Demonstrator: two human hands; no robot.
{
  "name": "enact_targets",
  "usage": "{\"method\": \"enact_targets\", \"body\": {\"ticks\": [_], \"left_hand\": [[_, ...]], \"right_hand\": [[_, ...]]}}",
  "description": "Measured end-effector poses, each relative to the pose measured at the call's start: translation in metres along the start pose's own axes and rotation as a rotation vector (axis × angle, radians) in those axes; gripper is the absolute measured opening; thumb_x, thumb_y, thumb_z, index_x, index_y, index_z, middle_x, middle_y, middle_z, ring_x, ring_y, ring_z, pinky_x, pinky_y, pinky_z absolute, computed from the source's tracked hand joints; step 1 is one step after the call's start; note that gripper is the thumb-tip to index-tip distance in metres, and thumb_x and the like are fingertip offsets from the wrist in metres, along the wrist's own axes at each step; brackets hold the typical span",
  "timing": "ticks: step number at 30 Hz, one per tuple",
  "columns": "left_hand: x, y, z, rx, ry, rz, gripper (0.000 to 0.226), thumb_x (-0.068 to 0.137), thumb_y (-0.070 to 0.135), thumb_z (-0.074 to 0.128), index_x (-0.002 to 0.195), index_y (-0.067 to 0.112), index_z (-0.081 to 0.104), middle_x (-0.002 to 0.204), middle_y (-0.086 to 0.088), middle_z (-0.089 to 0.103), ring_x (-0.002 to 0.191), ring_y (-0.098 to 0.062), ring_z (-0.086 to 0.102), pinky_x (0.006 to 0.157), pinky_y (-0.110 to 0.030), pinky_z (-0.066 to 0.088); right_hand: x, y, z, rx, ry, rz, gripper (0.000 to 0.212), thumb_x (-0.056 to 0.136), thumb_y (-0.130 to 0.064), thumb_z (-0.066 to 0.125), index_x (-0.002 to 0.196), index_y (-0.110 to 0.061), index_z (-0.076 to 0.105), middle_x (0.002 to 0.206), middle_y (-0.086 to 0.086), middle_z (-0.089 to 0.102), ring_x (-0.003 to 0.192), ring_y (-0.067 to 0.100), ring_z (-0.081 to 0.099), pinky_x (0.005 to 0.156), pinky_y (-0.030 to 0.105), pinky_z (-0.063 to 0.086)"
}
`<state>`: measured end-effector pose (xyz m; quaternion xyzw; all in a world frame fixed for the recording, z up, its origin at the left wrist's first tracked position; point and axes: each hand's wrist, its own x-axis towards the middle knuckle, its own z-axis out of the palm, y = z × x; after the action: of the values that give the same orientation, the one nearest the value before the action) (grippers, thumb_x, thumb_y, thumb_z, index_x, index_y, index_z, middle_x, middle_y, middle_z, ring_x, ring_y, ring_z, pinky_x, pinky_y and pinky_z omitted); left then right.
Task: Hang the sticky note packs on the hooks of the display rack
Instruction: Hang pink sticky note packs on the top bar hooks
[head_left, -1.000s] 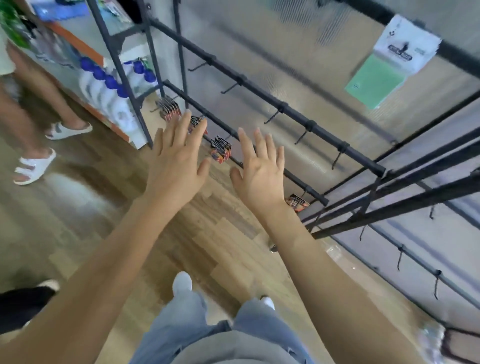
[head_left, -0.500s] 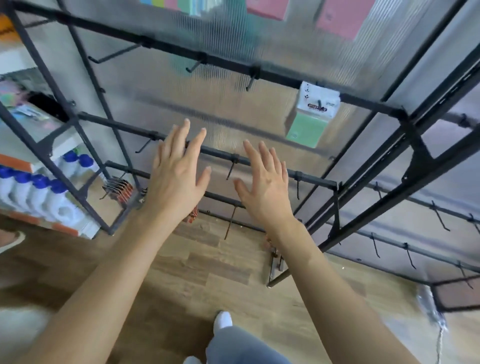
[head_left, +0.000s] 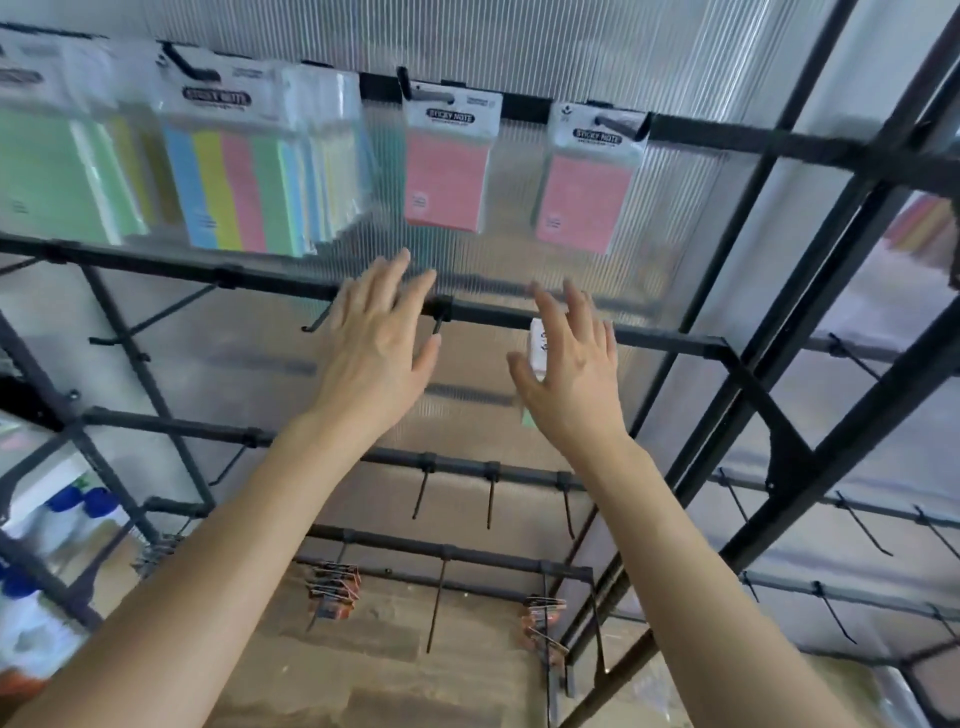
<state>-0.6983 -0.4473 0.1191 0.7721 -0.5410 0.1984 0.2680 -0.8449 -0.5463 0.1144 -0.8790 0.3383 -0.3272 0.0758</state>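
Both my hands are raised in front of a black display rack (head_left: 670, 340). My left hand (head_left: 376, 353) is spread, fingers straight, holding nothing, just in front of an empty hook (head_left: 437, 325) on the second rail. My right hand (head_left: 571, 374) is also spread and covers most of a green sticky note pack (head_left: 537, 345) hanging on that rail; only its white header shows. On the top rail hang two pink packs (head_left: 447, 166) (head_left: 584, 192), a multicolour pack (head_left: 234, 176) and a green pack (head_left: 52, 171).
Lower rails carry several bare hooks (head_left: 491, 499) and bundles of small clips (head_left: 332, 587) near the floor. A ribbed translucent panel backs the rack. White bottles with blue caps (head_left: 78, 506) stand on a shelf at the lower left. A second rack section runs off to the right.
The view has tilted up from the floor to the top rail of packs. Both hands stayed spread and rose with it, the right one now covering the green pack.
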Motion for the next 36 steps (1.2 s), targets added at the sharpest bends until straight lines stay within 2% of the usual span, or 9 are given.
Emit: {"method": "enact_targets", "body": {"ticks": [5, 10, 15, 21, 25, 29, 33, 36], "left_hand": [[0.051, -0.001, -0.002, 0.050, 0.065, 0.037, 0.058, 0.093, 0.026, 0.050, 0.143, 0.008, 0.028, 0.150, -0.012, 0.025, 0.138, -0.028, 0.020, 0.113, -0.041, 0.011], [0.095, -0.001, -0.006, 0.058, 0.148, 0.079, 0.055, 0.094, 0.022, 0.047, 0.142, 0.004, 0.029, 0.149, -0.014, 0.026, 0.138, -0.028, 0.021, 0.115, -0.041, 0.013], [0.141, -0.007, -0.006, 0.078, 0.174, 0.015, 0.054, 0.093, 0.020, 0.046, 0.141, 0.004, 0.028, 0.146, -0.016, 0.030, 0.136, -0.031, 0.024, 0.113, -0.042, 0.016], [0.177, -0.023, -0.003, 0.041, 0.163, 0.018, 0.058, 0.094, 0.015, 0.046, 0.146, 0.008, 0.021, 0.154, -0.013, 0.009, 0.141, -0.031, 0.007, 0.115, -0.045, 0.010], [0.181, -0.036, 0.002, -0.003, 0.273, 0.089, 0.047, 0.092, 0.007, 0.047, 0.138, 0.007, 0.039, 0.148, -0.014, 0.027, 0.137, -0.032, 0.020, 0.113, -0.044, 0.016], [0.182, -0.039, 0.001, -0.037, 0.371, 0.143, 0.037, 0.088, 0.002, 0.050, 0.124, 0.005, 0.054, 0.126, -0.012, 0.051, 0.121, -0.030, 0.041, 0.104, -0.039, 0.027], [0.191, -0.036, -0.008, -0.008, 0.392, 0.159, 0.028, 0.087, 0.004, 0.051, 0.113, 0.004, 0.059, 0.111, -0.013, 0.056, 0.107, -0.031, 0.049, 0.094, -0.038, 0.031], [0.194, -0.036, -0.010, -0.014, 0.406, 0.163, 0.022, 0.087, 0.004, 0.052, 0.107, 0.003, 0.060, 0.107, -0.013, 0.057, 0.103, -0.030, 0.051, 0.093, -0.037, 0.032]], "right_hand": [[0.043, 0.012, -0.016, -0.108, 0.054, 0.035, 0.065, 0.095, -0.028, 0.049, 0.149, -0.017, 0.015, 0.157, 0.010, 0.009, 0.144, 0.026, 0.005, 0.116, 0.043, 0.003], [0.075, 0.018, -0.028, -0.207, 0.067, 0.052, 0.069, 0.096, -0.028, 0.047, 0.149, -0.011, 0.007, 0.157, 0.009, 0.004, 0.144, 0.024, 0.000, 0.116, 0.041, -0.002], [0.110, 0.030, -0.046, -0.303, 0.147, 0.073, 0.070, 0.094, -0.024, 0.049, 0.149, -0.008, 0.009, 0.156, 0.011, 0.009, 0.144, 0.026, 0.007, 0.116, 0.045, 0.006], [0.145, 0.039, -0.063, -0.332, 0.206, -0.029, 0.054, 0.096, -0.019, 0.043, 0.146, -0.008, 0.024, 0.153, 0.011, 0.021, 0.142, 0.028, 0.013, 0.116, 0.043, 0.009], [0.155, 0.042, -0.065, -0.361, 0.245, -0.073, 0.048, 0.095, -0.017, 0.046, 0.141, -0.010, 0.036, 0.147, 0.012, 0.032, 0.139, 0.030, 0.022, 0.113, 0.043, 0.015], [0.158, 0.042, -0.063, -0.361, 0.336, -0.136, 0.039, 0.090, -0.012, 0.052, 0.129, -0.012, 0.052, 0.133, 0.014, 0.046, 0.127, 0.032, 0.037, 0.104, 0.044, 0.026], [0.163, 0.041, -0.066, -0.357, 0.416, -0.167, 0.029, 0.087, -0.009, 0.056, 0.116, -0.007, 0.060, 0.116, 0.015, 0.054, 0.110, 0.034, 0.048, 0.093, 0.043, 0.035], [0.166, 0.040, -0.071, -0.370, 0.398, -0.176, 0.026, 0.090, -0.012, 0.053, 0.114, -0.007, 0.061, 0.114, 0.013, 0.055, 0.108, 0.031, 0.049, 0.093, 0.041, 0.034]]}}
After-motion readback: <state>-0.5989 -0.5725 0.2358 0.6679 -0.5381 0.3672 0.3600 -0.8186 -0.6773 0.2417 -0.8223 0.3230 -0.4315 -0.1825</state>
